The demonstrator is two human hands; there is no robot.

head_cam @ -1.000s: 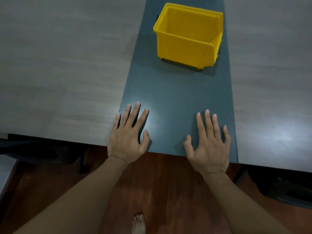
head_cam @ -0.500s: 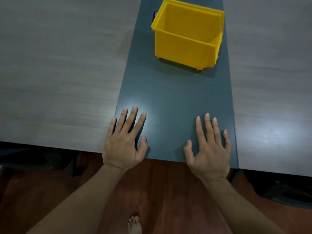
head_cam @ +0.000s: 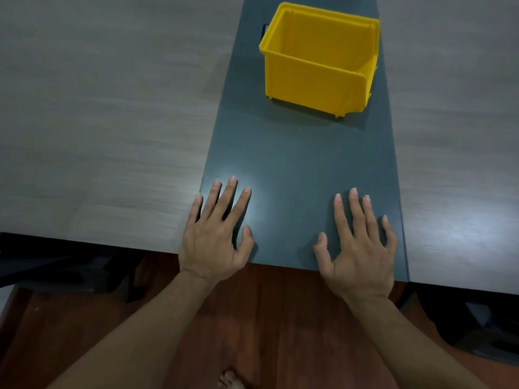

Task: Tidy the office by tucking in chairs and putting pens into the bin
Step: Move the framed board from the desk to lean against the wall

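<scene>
A yellow plastic bin (head_cam: 314,77) stands upright on the dark grey centre strip (head_cam: 295,153) of the table, towards the far side; the part of its inside that I can see holds nothing. My left hand (head_cam: 214,240) lies flat, palm down, fingers spread, at the strip's near edge on the left. My right hand (head_cam: 358,248) lies flat the same way at the near edge on the right. Neither hand holds anything. No pen is in view.
Light wood-grain table tops (head_cam: 98,122) flank the strip on both sides. Dark chair parts (head_cam: 56,270) sit under the table at the left, and more dark chair parts (head_cam: 483,321) at the right. A reddish wooden floor (head_cam: 266,318) and my bare toes (head_cam: 230,381) lie below.
Both hands stay flat at the table's near edge. The view has shifted a little, so the bin and table sit slightly lower and to the left in frame.
</scene>
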